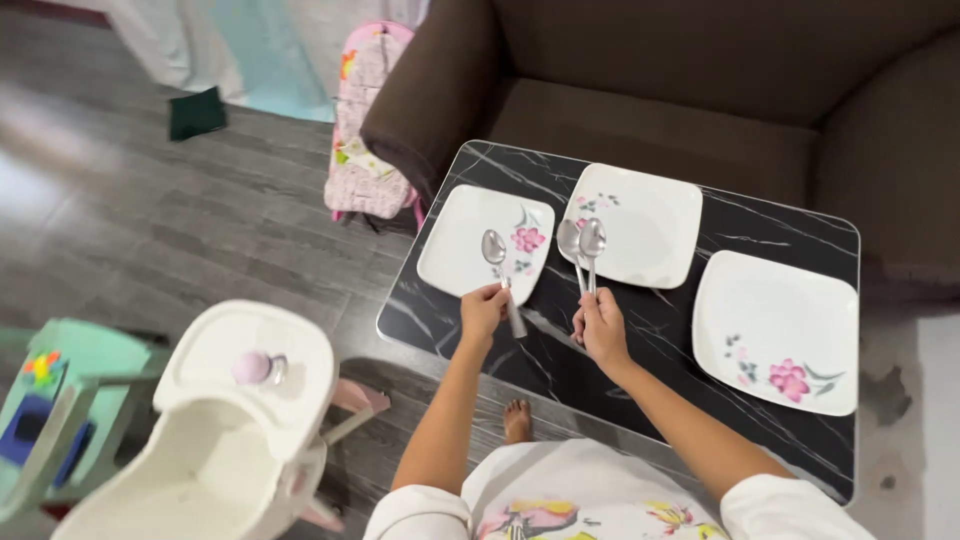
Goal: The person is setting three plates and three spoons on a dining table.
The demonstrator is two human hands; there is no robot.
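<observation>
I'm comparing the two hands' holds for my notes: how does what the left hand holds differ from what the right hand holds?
The left hand holds one silver metal spoon, its bowl over the left white square floral plate. The right hand holds two silver metal spoons together, their bowls at the edge of the middle white square floral plate. Both hands grip by the handles, bowls pointing away, above the black marble-patterned table.

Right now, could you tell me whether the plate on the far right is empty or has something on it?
Empty. The right plate shows only its printed pink flower; no food or cutlery lies on it. The spoons are in the left hand and right hand.
</observation>
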